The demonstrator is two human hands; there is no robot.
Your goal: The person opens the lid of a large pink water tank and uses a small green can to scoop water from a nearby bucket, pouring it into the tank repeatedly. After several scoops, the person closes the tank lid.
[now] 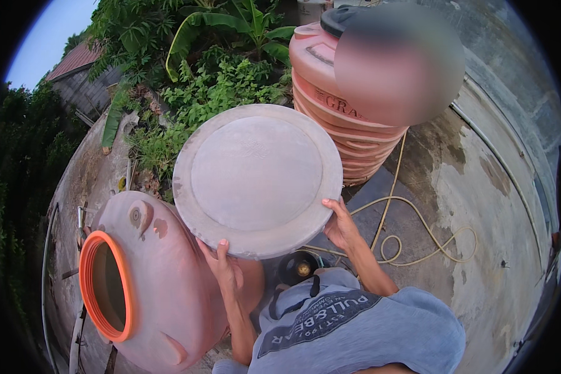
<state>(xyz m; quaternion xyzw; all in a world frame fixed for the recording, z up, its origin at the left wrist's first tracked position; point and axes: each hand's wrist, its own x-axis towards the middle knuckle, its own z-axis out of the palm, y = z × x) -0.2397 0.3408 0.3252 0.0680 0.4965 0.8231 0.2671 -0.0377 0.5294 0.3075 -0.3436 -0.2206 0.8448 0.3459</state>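
A large round grey lid point(255, 174) is held up in front of me, its broad flat face with a raised ring turned upward. My left hand point(223, 265) grips its near left edge, thumb on top and fingers beneath. On the right edge, my right hand point(338, 225) holds the rim the same way. The fingers under the lid are mostly hidden. Just left of and below the lid, a pinkish water tank point(162, 280) lies on its side. Its round mouth has an orange threaded rim point(129, 305) and stands uncovered.
An upright ribbed pink tank point(349, 146) with a black lid point(343, 19) stands beyond, partly blurred. A pale hose point(417, 262) loops over the concrete floor point(474, 187) at right. Green plants point(224, 87) grow behind; a black round object point(293, 268) sits near my body.
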